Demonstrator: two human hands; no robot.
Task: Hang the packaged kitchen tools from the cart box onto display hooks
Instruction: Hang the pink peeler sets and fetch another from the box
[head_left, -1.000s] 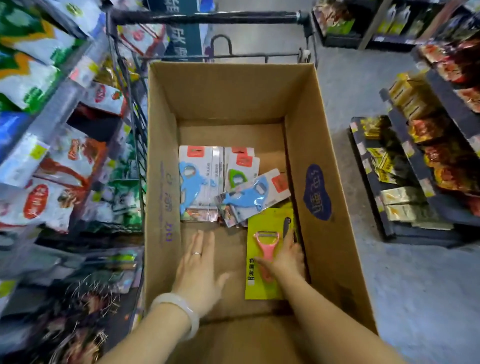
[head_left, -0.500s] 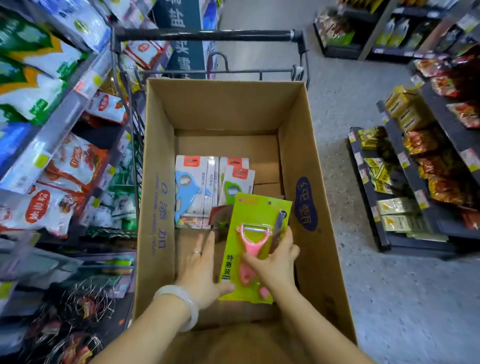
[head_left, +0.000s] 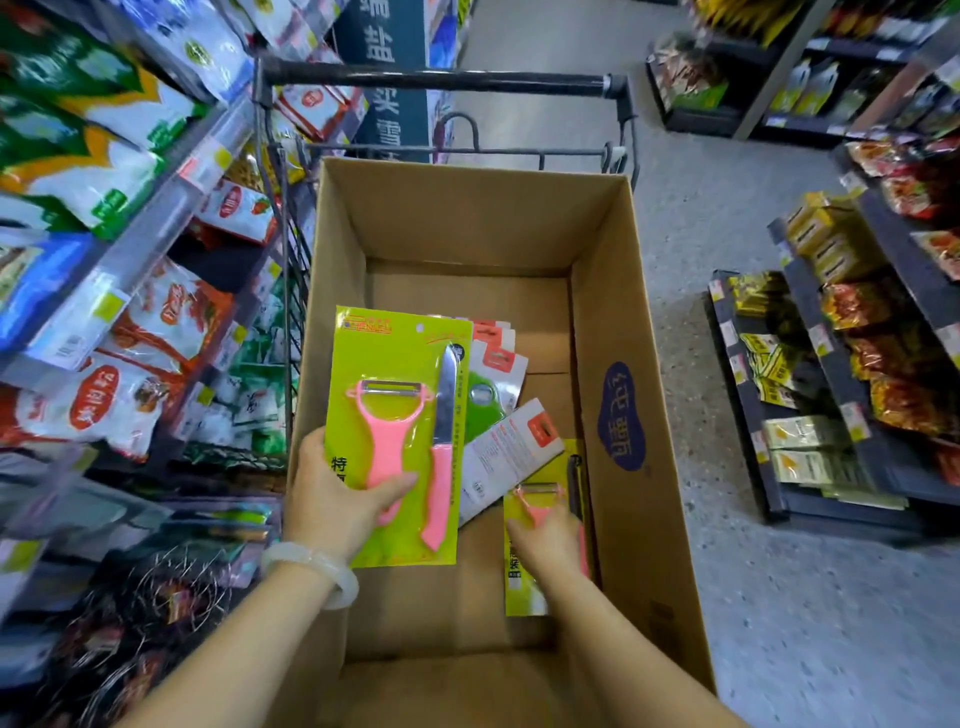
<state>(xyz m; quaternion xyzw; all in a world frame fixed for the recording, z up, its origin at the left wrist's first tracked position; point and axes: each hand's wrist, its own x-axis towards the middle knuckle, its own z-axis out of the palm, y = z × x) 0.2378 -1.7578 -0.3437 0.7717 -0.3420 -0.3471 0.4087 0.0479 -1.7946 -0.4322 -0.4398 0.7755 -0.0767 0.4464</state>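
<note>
A tall cardboard box stands in a wire cart. My left hand grips a green card pack with a pink peeler and knife, held upright above the box's left side. My right hand is down on the box floor, resting on a second green peeler pack; whether its fingers grip it is unclear. A white carded pack lies tilted between the two. Behind it sit more white carded tools, partly hidden by the raised pack.
The cart's black handle bar is at the far end. Shelves of bagged goods crowd the left side, with wire whisks low at the left. A dark shelf unit with snack packs stands right across a grey floor aisle.
The green peeler pack passed from my right hand to my left and rose out of the box. My right hand went back down onto a second green pack beneath.
</note>
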